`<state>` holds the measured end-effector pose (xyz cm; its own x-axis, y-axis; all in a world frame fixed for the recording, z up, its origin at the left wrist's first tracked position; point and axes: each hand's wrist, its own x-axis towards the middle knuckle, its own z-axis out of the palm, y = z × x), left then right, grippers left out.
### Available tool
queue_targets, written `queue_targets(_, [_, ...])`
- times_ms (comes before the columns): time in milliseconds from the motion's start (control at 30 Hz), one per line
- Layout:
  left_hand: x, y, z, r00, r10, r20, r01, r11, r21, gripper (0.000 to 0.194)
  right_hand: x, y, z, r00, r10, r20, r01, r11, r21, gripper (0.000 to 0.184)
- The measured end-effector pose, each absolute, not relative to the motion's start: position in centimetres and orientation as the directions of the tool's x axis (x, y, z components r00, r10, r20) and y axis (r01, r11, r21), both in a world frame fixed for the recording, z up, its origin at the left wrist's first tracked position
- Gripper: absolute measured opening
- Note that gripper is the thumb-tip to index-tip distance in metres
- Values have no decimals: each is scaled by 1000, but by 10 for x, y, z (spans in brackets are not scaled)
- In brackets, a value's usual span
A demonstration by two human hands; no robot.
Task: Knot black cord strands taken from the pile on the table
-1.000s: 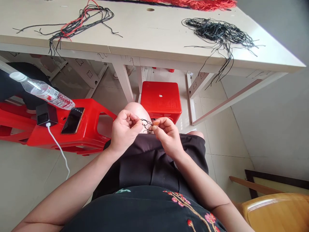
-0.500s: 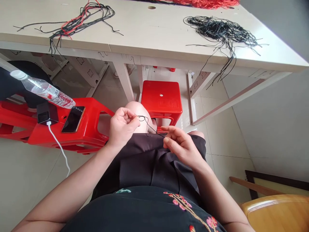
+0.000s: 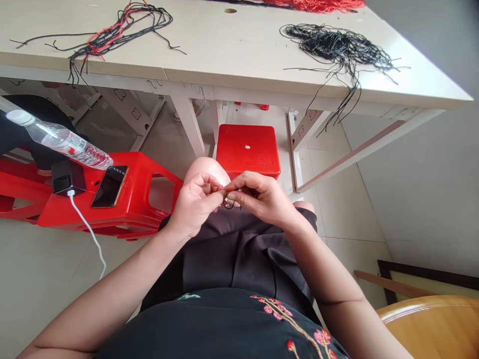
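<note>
Over my lap, a thin black cord (image 3: 228, 205) runs between my two hands, with a small loop hanging below the fingertips. My left hand (image 3: 198, 202) is closed, its thumb and forefinger pinching the cord. From the other side my right hand (image 3: 262, 197) pinches the same cord, its fingertips meeting those of the left. The fingers hide most of the cord and any knot in it. On the table a tangled bundle of black cords (image 3: 337, 47) lies at the right. A bundle of black and red cords (image 3: 119, 30) lies at the left.
The pale table (image 3: 224, 55) spans the far side, with red cord (image 3: 318, 5) at its back edge. A red stool (image 3: 247, 144) stands under it. On the left red stool (image 3: 138, 199) are a phone (image 3: 110, 186), a black charger (image 3: 68, 178) and a plastic bottle (image 3: 60, 139).
My right hand has moved left and up to meet my left hand, and now pinches the cord near the loop. The stretch of cord between the hands has shortened. The view has shifted slightly.
</note>
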<state>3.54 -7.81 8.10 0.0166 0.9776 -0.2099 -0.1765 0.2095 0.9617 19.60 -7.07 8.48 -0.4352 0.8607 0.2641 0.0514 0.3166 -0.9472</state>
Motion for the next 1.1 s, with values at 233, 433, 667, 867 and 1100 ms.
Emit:
queue_targets(233, [33,-80,80,70,968,-239,-211,249,945,23,194,-66,78,-353,911,211,156,280,-947,10])
queue_targets(433, [34,-84,85,33,966,-257,-221,258,941,22,194,-70,81,-376,895,240,191,329,-925,12])
queue_targets(667, [28,-90,84,27,946,-323,-169,323,931,23,188,-75,81,-506,807,305,272,485,-831,18])
queue_targets(867, [26,-97,94,36,946,-321,-138,323,936,22,183,-83,88,-464,866,185,235,322,-917,26])
queue_targets(1100, [28,-99,100,39,937,-346,-154,348,925,23,182,-85,88,-409,908,92,130,157,-979,29])
